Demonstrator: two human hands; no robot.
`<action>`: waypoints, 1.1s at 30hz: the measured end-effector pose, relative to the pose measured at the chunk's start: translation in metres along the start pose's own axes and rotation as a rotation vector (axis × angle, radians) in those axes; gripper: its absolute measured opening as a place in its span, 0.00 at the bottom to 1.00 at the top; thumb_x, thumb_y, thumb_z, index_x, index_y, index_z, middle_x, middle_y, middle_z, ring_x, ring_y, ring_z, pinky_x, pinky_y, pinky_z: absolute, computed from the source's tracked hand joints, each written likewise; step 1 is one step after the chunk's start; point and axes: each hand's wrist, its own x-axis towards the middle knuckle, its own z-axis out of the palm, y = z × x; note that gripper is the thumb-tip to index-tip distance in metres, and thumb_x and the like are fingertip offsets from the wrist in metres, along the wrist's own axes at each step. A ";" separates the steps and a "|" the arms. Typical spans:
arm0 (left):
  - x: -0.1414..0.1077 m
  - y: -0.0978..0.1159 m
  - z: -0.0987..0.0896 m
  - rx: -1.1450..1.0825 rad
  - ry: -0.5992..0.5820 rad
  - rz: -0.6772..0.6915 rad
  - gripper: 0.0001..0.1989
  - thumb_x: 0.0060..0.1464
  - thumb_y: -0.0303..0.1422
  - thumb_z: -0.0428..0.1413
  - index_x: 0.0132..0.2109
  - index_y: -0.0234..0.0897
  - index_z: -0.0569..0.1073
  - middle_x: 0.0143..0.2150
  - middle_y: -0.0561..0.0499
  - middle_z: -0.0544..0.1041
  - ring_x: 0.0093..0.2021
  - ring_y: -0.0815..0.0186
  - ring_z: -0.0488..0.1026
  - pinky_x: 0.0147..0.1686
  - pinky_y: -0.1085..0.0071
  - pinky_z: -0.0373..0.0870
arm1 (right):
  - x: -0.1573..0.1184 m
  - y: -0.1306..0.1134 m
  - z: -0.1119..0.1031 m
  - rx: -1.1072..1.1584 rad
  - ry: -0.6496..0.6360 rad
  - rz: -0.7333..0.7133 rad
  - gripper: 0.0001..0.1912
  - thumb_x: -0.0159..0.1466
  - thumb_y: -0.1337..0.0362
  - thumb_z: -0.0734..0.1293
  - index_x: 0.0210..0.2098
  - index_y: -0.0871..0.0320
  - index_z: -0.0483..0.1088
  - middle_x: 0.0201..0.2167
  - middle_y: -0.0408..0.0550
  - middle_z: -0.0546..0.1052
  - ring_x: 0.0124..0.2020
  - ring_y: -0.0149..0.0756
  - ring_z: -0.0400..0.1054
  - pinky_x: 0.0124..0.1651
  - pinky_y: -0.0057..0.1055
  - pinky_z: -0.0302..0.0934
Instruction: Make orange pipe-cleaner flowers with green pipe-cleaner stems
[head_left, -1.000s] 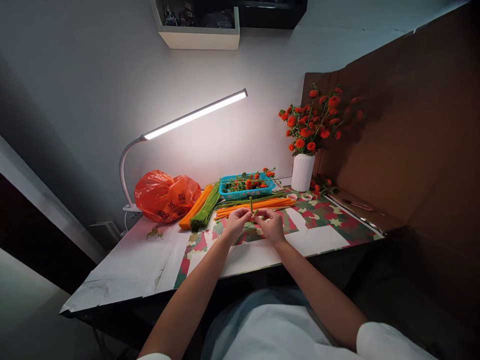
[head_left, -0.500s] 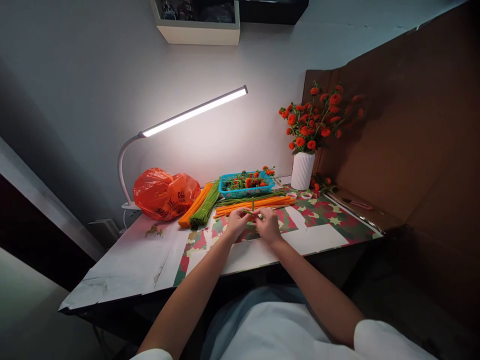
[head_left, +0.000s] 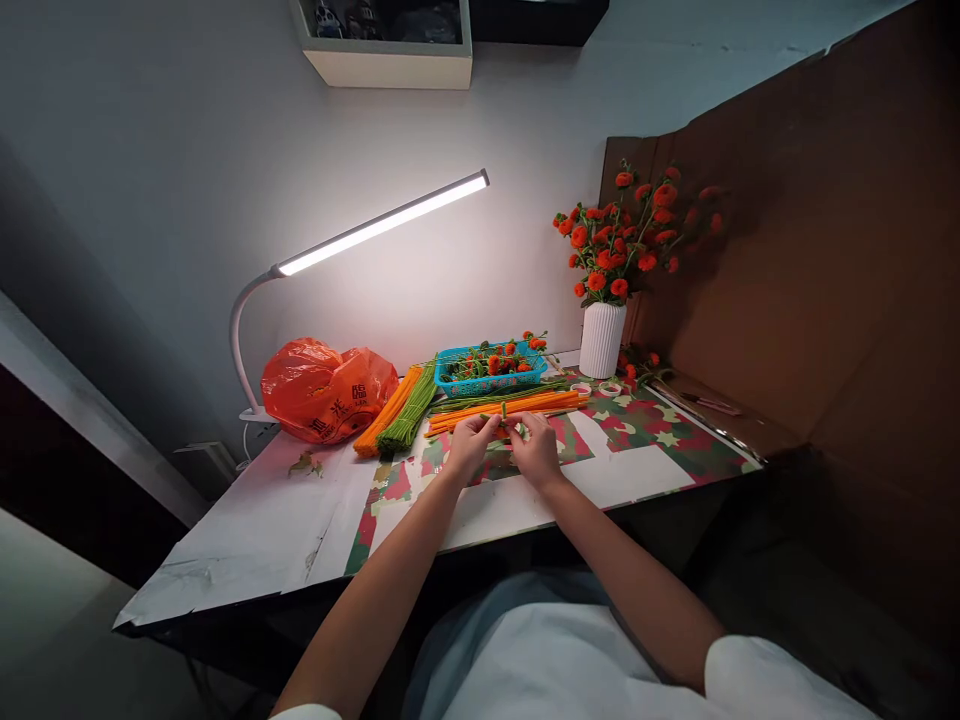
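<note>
My left hand (head_left: 468, 447) and my right hand (head_left: 537, 446) meet over the near middle of the table, fingers closed in pinches. Between their fingertips they hold a small green stem piece (head_left: 504, 411), part of which stands upright. Just beyond my hands lie orange pipe cleaners (head_left: 540, 402) in a loose row, with dark green stems behind them. A blue basket (head_left: 491, 383) of orange flowers and green leaves stands farther back. To the left of my hands are an orange bundle (head_left: 386, 415) and a green bundle (head_left: 409, 412).
An orange plastic bag (head_left: 326, 392) and a lit lamp (head_left: 382, 222) are at the left. A white vase (head_left: 602, 341) of orange flowers stands at the back right, with tape rolls (head_left: 609, 390) before it. Cardboard (head_left: 787, 250) walls the right side.
The green piece between my fingertips stands shorter, and my fingers have shifted slightly around it. The whole view has moved a little; the other objects lie as before.
</note>
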 end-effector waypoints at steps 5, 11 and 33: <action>0.001 -0.002 0.001 -0.019 0.026 -0.008 0.18 0.42 0.47 0.62 0.24 0.34 0.75 0.22 0.50 0.75 0.26 0.65 0.71 0.28 0.71 0.68 | 0.001 0.004 0.004 0.228 -0.008 0.154 0.02 0.56 0.65 0.65 0.30 0.55 0.68 0.29 0.45 0.74 0.30 0.36 0.65 0.33 0.31 0.59; 0.000 0.003 0.003 -0.096 -0.005 -0.015 0.19 0.40 0.48 0.63 0.26 0.34 0.76 0.24 0.50 0.76 0.26 0.67 0.71 0.31 0.70 0.69 | 0.003 0.001 0.004 0.430 -0.012 0.140 0.04 0.55 0.62 0.65 0.28 0.55 0.66 0.28 0.44 0.73 0.33 0.35 0.68 0.36 0.31 0.61; -0.002 0.009 0.001 0.017 0.053 0.128 0.13 0.39 0.42 0.65 0.30 0.37 0.79 0.35 0.46 0.80 0.36 0.60 0.76 0.39 0.64 0.72 | 0.005 0.010 0.008 0.326 -0.001 0.337 0.12 0.54 0.55 0.66 0.24 0.57 0.69 0.23 0.45 0.71 0.25 0.32 0.62 0.28 0.30 0.57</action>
